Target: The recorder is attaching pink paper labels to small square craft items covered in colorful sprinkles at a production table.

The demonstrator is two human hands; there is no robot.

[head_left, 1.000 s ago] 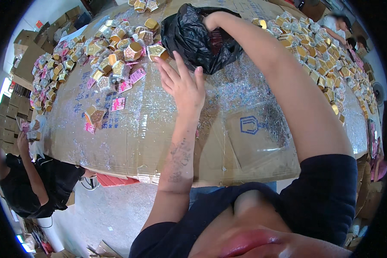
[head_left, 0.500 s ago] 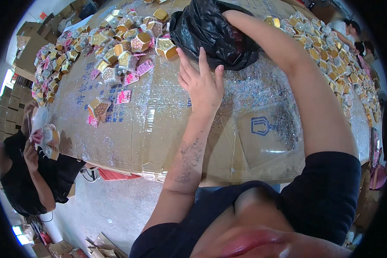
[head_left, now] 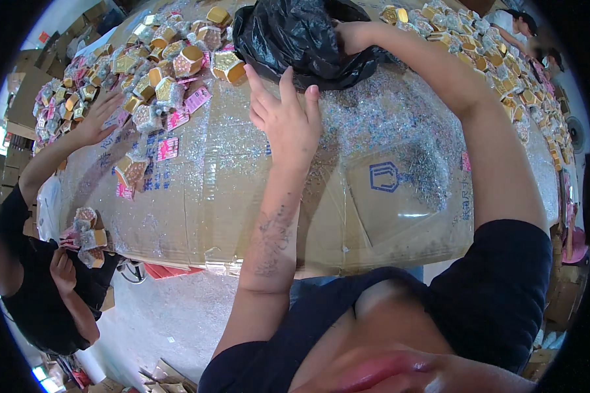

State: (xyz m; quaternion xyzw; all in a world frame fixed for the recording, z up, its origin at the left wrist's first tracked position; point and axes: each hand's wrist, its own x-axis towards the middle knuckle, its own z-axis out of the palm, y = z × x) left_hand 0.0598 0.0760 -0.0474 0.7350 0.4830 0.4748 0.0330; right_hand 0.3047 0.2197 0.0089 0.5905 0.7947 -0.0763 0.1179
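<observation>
A crumpled black plastic bag (head_left: 278,39) lies at the far middle of the cardboard-covered table (head_left: 236,216). My left hand (head_left: 285,121) is open at the bag's near edge, its fingers spread and pointing away from me. Close to its index fingertip sits a gold-sided, many-cornered piece (head_left: 227,65) with a pale patterned face. My right hand (head_left: 357,38) reaches from the right into the bag's folds. The back of that hand shows, but its fingers are hidden, so whether they hold anything cannot be seen.
Gold pieces with clear wrap and pink cards (head_left: 197,99) heap up at the far left; another gold pile (head_left: 498,72) spreads along the right. Glitter (head_left: 393,121) covers the cardboard beside the bag. At left, a co-worker's hand (head_left: 98,118) reaches over the table; their other hand (head_left: 63,270) is near wrapped pieces.
My right hand has drawn partly out of the bag; its back now shows. My left hand keeps its spread pose. The co-worker at left has stretched an arm toward the left heap.
</observation>
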